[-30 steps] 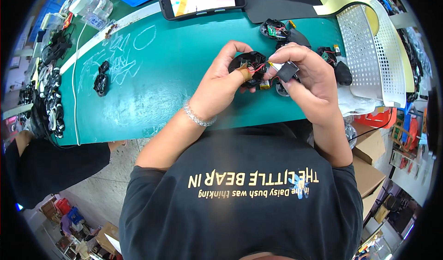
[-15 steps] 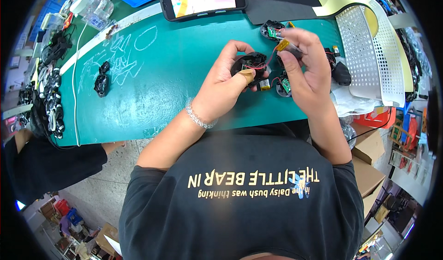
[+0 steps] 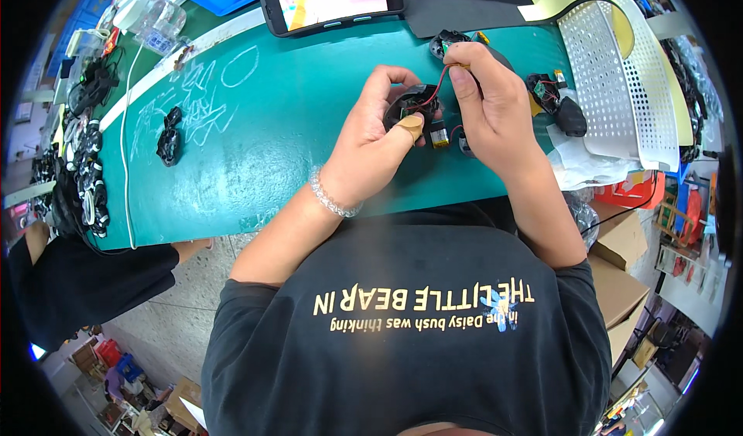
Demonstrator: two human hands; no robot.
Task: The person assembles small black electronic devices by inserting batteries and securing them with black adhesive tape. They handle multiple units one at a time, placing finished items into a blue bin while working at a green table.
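Note:
My left hand (image 3: 364, 146) is closed around a round black plastic housing (image 3: 399, 109), its taped thumb pressing on the near rim. Thin red and black wires (image 3: 437, 89) rise from inside the housing to my right hand (image 3: 495, 107). There the thumb and forefinger pinch a small battery by its yellow-taped end (image 3: 462, 66); its body is mostly hidden. A second small battery (image 3: 439, 135) with a yellow end lies just right of the held housing. Partly covered by my right hand, another black housing (image 3: 446, 41) sits beyond it.
An open black housing with a green board (image 3: 543, 92) and a black shell (image 3: 571, 117) lie at right, beside a perforated white tray (image 3: 600, 72). A phone (image 3: 334, 3) stands at the back. Another black part (image 3: 169, 136) rests at left. Cables (image 3: 89, 177) line the left edge.
My right hand has moved slightly left and turned, so the battery in its fingers is now mostly hidden. The wires stretch upward from the housing. My left hand keeps its hold.

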